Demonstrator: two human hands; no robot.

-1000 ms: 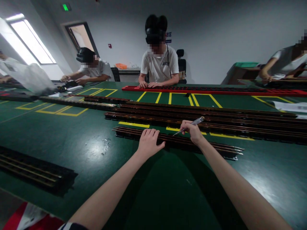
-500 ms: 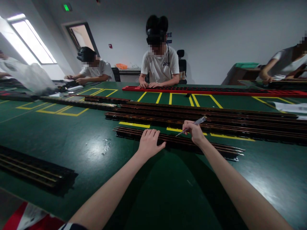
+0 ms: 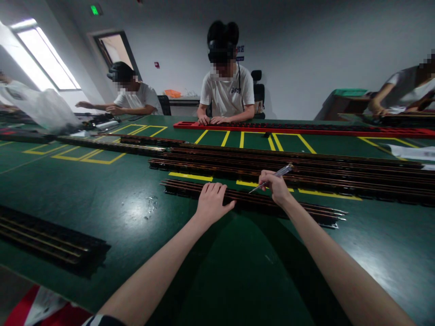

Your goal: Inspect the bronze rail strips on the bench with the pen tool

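Observation:
A long dark rail strip with copper bars (image 3: 299,209) lies across the green table in front of me. My left hand (image 3: 211,202) rests on top of it with fingers laid flat and thumb spread, pressing it down. My right hand (image 3: 276,186) is closed around a clear-handled screwdriver (image 3: 272,177), held like a pen, its tip pointing down-left at the strip just right of my left hand.
More long copper strips (image 3: 306,170) lie stacked just beyond. A red tray (image 3: 306,130) runs along the far edge, where a person in a white shirt (image 3: 227,93) works. Other people sit far left and far right. Another dark strip (image 3: 50,242) lies at near left.
Almost nothing has moved; my right hand with the screwdriver has shifted very slightly right, and the person at far left has stretched an arm out.

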